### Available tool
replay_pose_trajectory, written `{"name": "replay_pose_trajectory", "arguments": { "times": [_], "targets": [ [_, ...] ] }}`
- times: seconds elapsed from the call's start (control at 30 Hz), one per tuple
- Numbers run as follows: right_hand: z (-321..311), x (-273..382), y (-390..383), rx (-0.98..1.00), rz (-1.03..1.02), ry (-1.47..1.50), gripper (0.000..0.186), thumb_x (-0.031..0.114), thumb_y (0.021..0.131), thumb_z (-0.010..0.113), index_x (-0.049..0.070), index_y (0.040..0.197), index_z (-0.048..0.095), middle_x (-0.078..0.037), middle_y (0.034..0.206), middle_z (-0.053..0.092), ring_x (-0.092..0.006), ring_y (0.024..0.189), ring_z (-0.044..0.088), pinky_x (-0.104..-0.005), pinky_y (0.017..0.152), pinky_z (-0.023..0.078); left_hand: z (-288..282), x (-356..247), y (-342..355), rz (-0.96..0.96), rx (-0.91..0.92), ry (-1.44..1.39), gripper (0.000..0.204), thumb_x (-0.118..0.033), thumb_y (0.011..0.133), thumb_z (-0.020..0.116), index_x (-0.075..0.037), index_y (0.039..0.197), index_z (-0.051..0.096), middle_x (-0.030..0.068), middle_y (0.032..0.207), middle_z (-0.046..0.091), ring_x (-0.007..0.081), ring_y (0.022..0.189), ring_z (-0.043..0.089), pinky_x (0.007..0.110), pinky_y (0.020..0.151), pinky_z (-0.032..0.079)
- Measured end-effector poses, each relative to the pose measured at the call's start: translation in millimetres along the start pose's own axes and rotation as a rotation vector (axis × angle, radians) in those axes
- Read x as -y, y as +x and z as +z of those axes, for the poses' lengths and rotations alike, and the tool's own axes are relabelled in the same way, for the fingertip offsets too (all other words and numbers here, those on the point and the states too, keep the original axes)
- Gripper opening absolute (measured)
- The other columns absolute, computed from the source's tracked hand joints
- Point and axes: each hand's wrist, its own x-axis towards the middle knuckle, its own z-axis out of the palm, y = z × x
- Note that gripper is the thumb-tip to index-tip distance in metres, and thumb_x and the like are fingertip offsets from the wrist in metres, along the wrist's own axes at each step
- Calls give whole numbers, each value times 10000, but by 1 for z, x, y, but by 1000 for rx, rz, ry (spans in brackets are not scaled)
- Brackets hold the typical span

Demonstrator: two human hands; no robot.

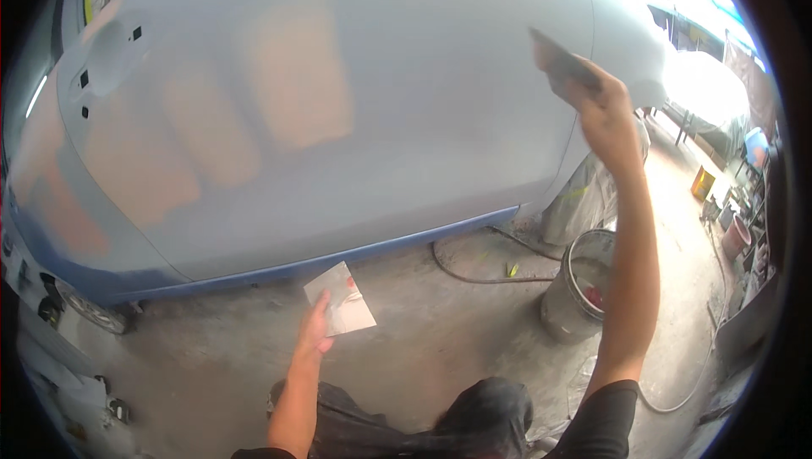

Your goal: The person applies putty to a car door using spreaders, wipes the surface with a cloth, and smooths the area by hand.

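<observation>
In front of me stands a car's grey side panel with several beige filler patches on its left part. My left hand, low at the middle, is closed on the edge of a pale square mixing board with a small reddish smear near its top corner. Raised at the upper right, my right hand grips a flat, dark putty spreader. Its thin blade points up and left near the panel; motion blurs it, so I cannot tell whether it touches.
A grey bucket stands on the floor below my right forearm. Behind it, plastic sheeting covers a wheel, and a dark hose runs along the floor. Cans and a yellow tin line the right side. A blue sill edges the panel's bottom.
</observation>
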Motion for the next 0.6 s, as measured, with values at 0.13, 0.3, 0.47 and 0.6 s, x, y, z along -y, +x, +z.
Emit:
{"name": "replay_pose_trajectory", "arguments": {
  "times": [0.13,0.3,0.47,0.6],
  "targets": [
    [59,43,24,-9,-380,-230,382,-34,915,475,60,1226,677,-137,1136,693,-296,983,667,-347,918,480,26,17,-7,-29,-4,-8,510,-307,996,607,-5,1387,485,117,1283,612,265,1127,639,452,951,538],
    [107,66,64,-23,-502,-482,416,-47,906,469,108,1231,678,-111,1159,673,-326,998,655,-498,979,440,27,16,-13,-36,32,38,528,-324,984,622,34,1356,510,135,1247,625,260,1111,642,416,948,532],
    [124,77,83,-54,-444,-622,424,-38,901,488,134,1244,669,-70,1203,662,-294,1054,619,-477,1052,400,30,1,-31,23,-15,108,514,-327,980,631,54,1314,543,144,1221,630,236,1075,646,383,922,531],
    [133,64,69,-110,-452,-709,452,-38,912,490,205,1254,658,-28,1158,664,-255,1122,616,-629,1122,310,25,1,-39,37,-6,62,493,-305,991,621,52,1319,537,128,1226,625,214,1067,636,367,919,521]
  ]
}}
